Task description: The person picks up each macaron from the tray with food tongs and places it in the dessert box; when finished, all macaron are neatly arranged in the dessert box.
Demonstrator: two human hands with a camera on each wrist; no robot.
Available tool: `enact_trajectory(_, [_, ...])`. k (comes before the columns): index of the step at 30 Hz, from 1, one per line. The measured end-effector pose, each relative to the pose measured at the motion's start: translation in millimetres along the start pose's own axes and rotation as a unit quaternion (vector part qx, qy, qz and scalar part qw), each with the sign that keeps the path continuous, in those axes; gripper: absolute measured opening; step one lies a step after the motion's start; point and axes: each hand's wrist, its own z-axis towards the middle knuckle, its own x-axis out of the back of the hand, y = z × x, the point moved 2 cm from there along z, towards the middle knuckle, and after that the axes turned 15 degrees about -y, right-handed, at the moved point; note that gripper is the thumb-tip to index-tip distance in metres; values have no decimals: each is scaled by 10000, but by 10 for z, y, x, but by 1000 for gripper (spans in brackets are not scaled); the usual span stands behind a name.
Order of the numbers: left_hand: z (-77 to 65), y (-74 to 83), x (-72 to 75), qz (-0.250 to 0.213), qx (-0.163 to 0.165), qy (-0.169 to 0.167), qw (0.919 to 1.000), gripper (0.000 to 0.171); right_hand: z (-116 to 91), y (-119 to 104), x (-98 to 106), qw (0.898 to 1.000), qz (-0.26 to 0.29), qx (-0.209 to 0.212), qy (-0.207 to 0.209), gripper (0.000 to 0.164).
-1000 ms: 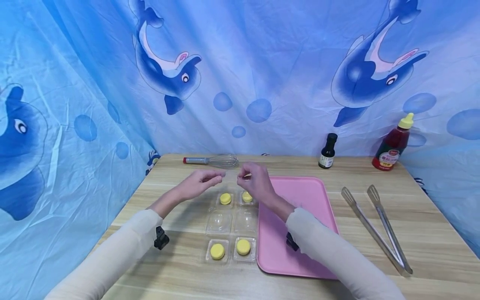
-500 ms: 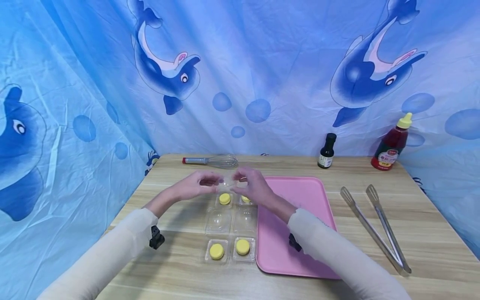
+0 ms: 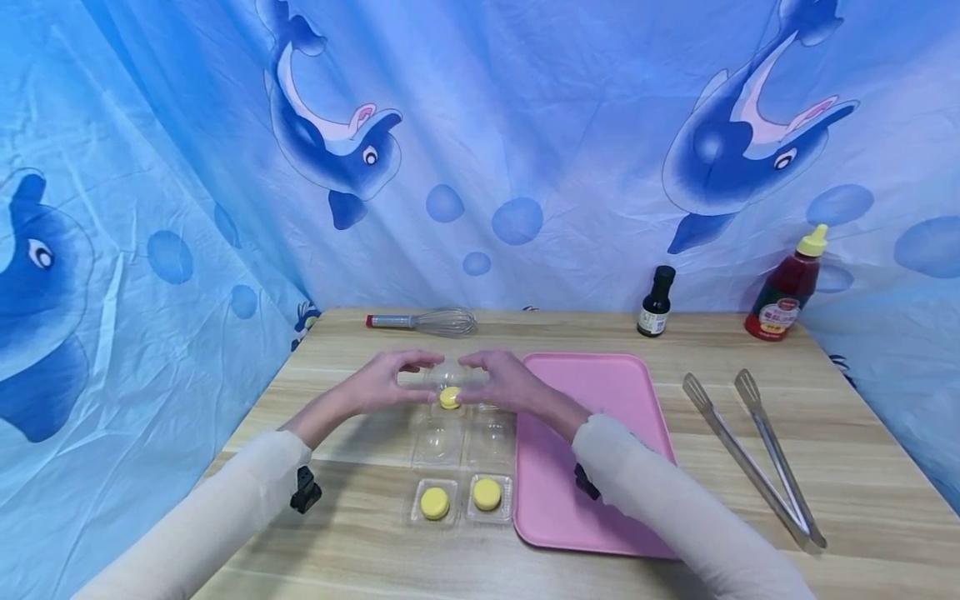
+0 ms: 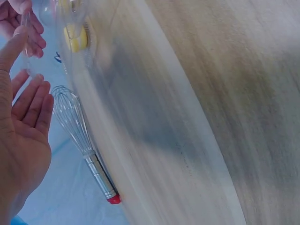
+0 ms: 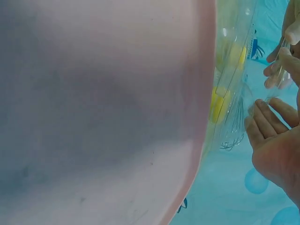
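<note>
Both hands hold a clear plastic lid [image 3: 448, 375] between them, above the far end of the clear boxes. My left hand [image 3: 401, 379] has its thumb below and fingers above at the lid's left side. My right hand [image 3: 501, 382] mirrors it on the right. The lid's edge also shows between thumb and fingers in the left wrist view. A yellow macaron [image 3: 450, 397] sits in the far left box; the far right one is covered by my right hand. Nearer, two more yellow macarons [image 3: 435, 503] rest in clear boxes [image 3: 454, 521], with clear lids [image 3: 438, 443] lying behind them.
A pink tray [image 3: 592, 533] lies just right of the boxes. Metal tongs [image 3: 757, 467] lie farther right. A whisk [image 3: 427, 322] is at the back edge. A dark bottle [image 3: 654, 304] and a red sauce bottle [image 3: 783, 292] stand back right.
My hands have come closer and lowered slightly around the clear lid, with the fingers now on both its sides. The far right macaron has become hidden behind my right hand.
</note>
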Motion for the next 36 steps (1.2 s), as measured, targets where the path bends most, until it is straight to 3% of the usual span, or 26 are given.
enact_trajectory(9, [-12, -31, -67, 648, -135, -90, 9978, 65, 54, -16, -83, 9980, -438, -454, -101, 80])
enact_trajectory(15, [4, -61, -102, 945, -101, -141, 9954, 67, 69, -29, -111, 9963, -685, -502, -136, 77])
enact_trajectory(36, [37, -64, -141, 1307, 232, -524, 9898, 65, 119, -9, -180, 9906, -1148, -707, -244, 70])
